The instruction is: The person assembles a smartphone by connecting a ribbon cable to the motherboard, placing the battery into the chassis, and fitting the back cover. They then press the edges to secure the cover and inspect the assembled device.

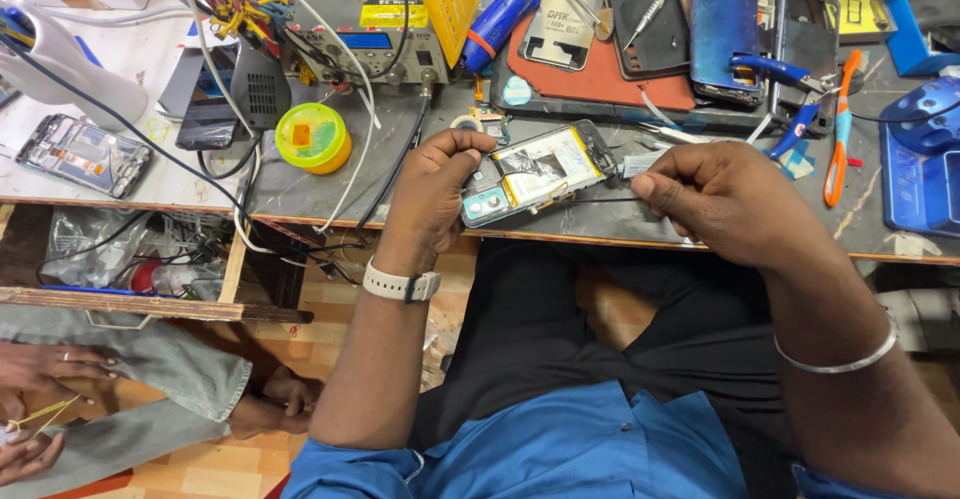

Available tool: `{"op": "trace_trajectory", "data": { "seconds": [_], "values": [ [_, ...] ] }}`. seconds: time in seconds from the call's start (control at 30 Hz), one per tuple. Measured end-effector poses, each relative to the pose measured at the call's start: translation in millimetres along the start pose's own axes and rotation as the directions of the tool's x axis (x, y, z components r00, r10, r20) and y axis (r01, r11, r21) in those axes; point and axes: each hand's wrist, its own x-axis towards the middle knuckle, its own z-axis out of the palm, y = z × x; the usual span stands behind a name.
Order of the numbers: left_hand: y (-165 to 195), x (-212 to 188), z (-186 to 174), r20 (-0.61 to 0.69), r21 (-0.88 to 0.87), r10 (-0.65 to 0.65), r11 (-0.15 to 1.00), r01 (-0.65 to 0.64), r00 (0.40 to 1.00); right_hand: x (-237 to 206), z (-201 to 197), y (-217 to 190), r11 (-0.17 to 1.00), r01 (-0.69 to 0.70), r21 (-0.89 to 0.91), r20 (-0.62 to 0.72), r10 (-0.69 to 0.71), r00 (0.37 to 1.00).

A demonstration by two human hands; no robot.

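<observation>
An opened phone (pixel 535 171) with its back off lies tilted near the workbench's front edge, showing a pale battery and a teal camera block. My left hand (pixel 435 184) grips the phone's lower left end, thumb on top. My right hand (pixel 715 199) pinches a thin dark tool (pixel 590 200) whose tip reaches the phone's lower edge beside the battery.
The bench (pixel 330 184) holds a yellow round tin (pixel 313 137), a power supply (pixel 375 44) with cables, a red mat (pixel 600 74) with phone parts, blue pliers (pixel 775 69), an orange-handled tool (pixel 838 139) and another stripped phone (pixel 85 154). Another person's hands and legs (pixel 60 379) are at lower left.
</observation>
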Motion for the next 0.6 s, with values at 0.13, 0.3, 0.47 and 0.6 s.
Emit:
{"op": "trace_trajectory", "data": {
  "seconds": [0.13,0.3,0.47,0.6],
  "values": [
    [1,-3,2,0.009,0.019,0.018,1.0,-0.019,1.0,4,4,-1,0.999,0.005,-0.038,-0.002,-0.005,1.0],
    [-1,-4,4,-0.002,0.037,0.052,0.998,-0.052,0.999,13,7,-4,0.994,0.109,-0.014,-0.035,-0.11,0.993],
    [-7,-3,3,0.019,0.052,0.095,0.994,-0.096,0.995,21,10,-5,0.99,0.059,-0.13,-0.121,-0.075,0.99],
    [-12,0,1,0.015,0.146,0.131,0.981,-0.131,0.991,20,10,-2,0.998,0.03,-0.05,-0.093,-0.034,0.995]
  ]
}}
